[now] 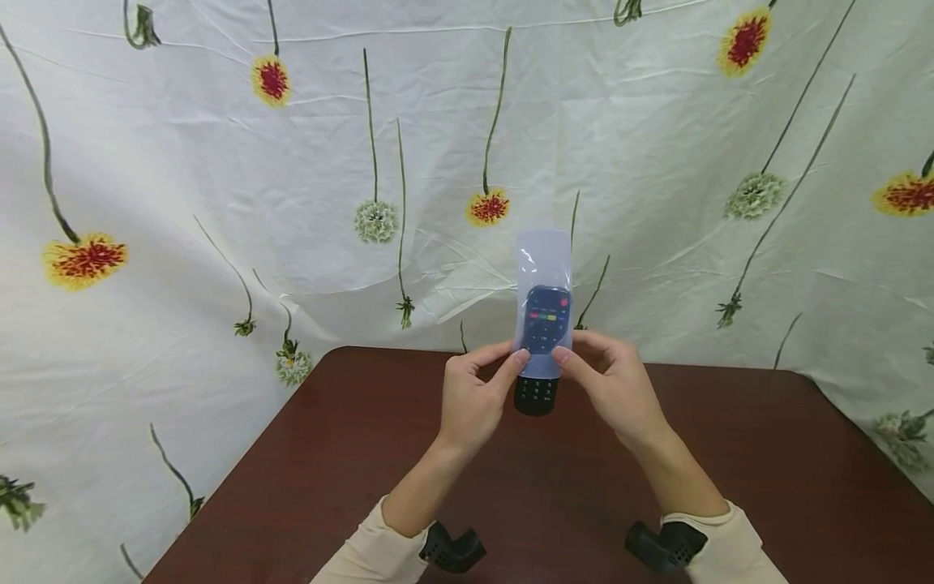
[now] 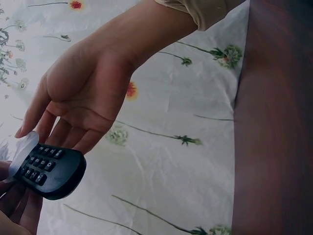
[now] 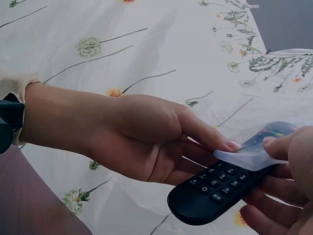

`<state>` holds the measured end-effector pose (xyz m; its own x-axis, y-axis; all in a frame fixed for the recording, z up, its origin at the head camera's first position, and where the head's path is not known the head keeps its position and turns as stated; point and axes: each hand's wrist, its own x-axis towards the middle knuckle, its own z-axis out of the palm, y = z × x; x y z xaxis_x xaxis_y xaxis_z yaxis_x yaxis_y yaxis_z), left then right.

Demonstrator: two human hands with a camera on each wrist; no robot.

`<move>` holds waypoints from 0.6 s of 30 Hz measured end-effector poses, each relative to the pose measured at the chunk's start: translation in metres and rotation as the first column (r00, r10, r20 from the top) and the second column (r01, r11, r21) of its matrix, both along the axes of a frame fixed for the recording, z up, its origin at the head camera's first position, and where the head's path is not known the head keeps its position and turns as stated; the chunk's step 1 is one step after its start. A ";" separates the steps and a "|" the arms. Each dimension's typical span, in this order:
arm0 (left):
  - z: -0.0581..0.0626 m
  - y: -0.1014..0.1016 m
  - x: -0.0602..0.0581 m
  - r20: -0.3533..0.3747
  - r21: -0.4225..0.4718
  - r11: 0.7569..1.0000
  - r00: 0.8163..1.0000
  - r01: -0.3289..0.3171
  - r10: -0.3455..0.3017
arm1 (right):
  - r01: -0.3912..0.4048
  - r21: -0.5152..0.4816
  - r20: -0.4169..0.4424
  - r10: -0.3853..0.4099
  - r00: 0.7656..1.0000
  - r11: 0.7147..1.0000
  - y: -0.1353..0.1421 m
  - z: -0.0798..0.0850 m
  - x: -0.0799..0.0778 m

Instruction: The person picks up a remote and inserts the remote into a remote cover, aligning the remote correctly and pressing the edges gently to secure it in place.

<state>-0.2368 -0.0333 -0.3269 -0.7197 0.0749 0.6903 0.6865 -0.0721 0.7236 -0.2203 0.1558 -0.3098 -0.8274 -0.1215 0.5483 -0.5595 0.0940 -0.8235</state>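
Observation:
A black remote control (image 1: pixel 535 397) is held up over the table, its number-key end sticking out of a translucent sleeve (image 1: pixel 543 251). The sleeve covers the coloured-button end and stretches past it as a loose flap. My left hand (image 1: pixel 474 397) pinches the sleeve's open edge on one side, thumb in front and fingers behind. On the other side my right hand (image 1: pixel 616 389) pinches the same edge in the same way. Both wrist views show the bare number keys of the remote (image 2: pixel 54 171) and the sleeve's mouth (image 3: pixel 249 159) between the two thumbs.
Below the hands lies a dark reddish-brown table (image 1: pixel 328 454). Behind it hangs a white cloth (image 1: pixel 642 146) printed with flowers. Black wrist-worn devices sit at both cuffs, the left device (image 1: pixel 452 550) and the right device (image 1: pixel 664 547).

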 end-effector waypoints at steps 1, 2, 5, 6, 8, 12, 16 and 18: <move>0.000 0.000 0.000 -0.003 -0.006 1.000 1.000 0.006 -0.006 | 0.005 0.006 -0.001 -0.005 1.000 1.000 0.001 0.000 0.000; -0.001 0.001 0.000 -0.005 -0.012 1.000 1.000 0.007 -0.007 | 0.011 0.007 -0.002 -0.011 1.000 1.000 0.001 0.000 0.000; -0.001 0.001 0.001 -0.005 -0.030 1.000 1.000 0.005 -0.005 | 0.021 0.008 -0.006 -0.021 1.000 1.000 0.002 0.000 0.001; -0.001 0.001 0.002 -0.005 -0.037 0.999 1.000 0.003 -0.004 | 0.023 0.007 -0.007 -0.023 1.000 1.000 0.003 0.001 0.001; -0.001 0.001 0.001 -0.004 -0.045 0.999 1.000 0.011 -0.011 | 0.023 0.002 -0.010 -0.023 1.000 1.000 0.003 0.001 0.001; 0.000 -0.001 0.000 0.031 -0.066 0.995 0.997 0.075 -0.073 | 0.040 -0.033 -0.010 -0.040 0.999 0.999 0.003 0.003 0.001; 0.001 -0.003 -0.002 0.125 -0.065 0.973 0.969 0.221 -0.212 | 0.077 -0.076 0.002 -0.077 0.997 0.994 0.003 0.004 0.002; 0.000 -0.004 -0.004 0.188 -0.066 0.955 0.944 0.289 -0.273 | 0.100 -0.091 0.004 -0.100 0.995 0.991 0.004 0.005 0.002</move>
<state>-0.2406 -0.0372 -0.3268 -0.7688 0.3483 0.5363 0.5101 -0.1718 0.8428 -0.2184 0.1599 -0.3049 -0.8324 0.0126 0.5541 -0.5518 0.0741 -0.8307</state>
